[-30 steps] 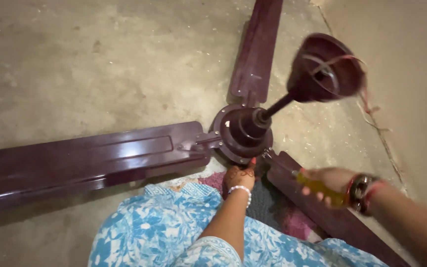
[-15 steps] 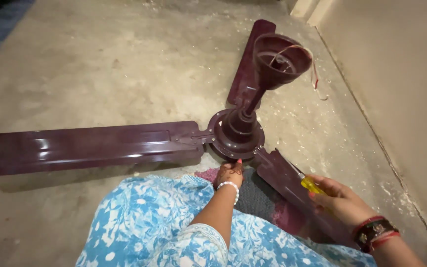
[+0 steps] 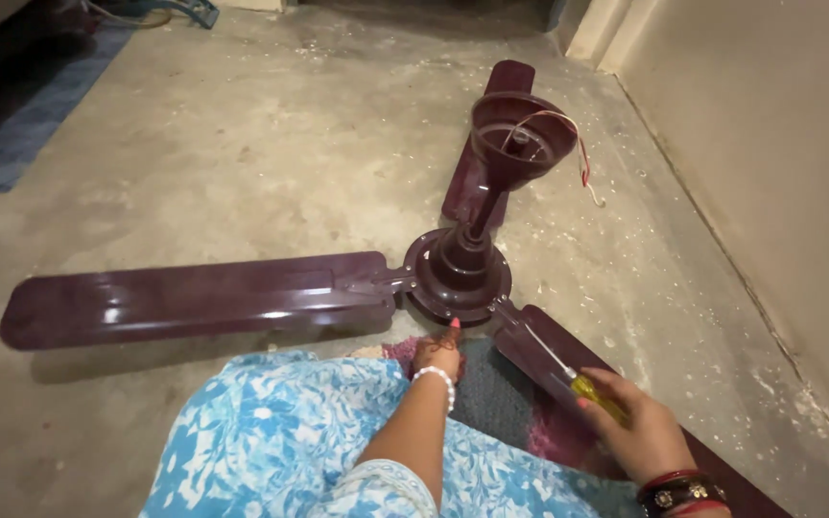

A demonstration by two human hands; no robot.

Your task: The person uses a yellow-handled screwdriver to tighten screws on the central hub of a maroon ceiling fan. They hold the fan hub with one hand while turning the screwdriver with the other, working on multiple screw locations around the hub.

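With all three blades on the fan hub, the left hand steadies it while right hand fingers, clamped on the screwdriver, work a blade screw beside it.

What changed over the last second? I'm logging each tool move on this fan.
The right hand brought the yellow-handled screwdriver down from mid-air; its tip now meets the blade bracket by the motor hub. The left hand stayed at the hub's edge.

Glossy maroon metal fan; rough matt concrete floor; clear yellow plastic screwdriver handle; printed blue cloth.
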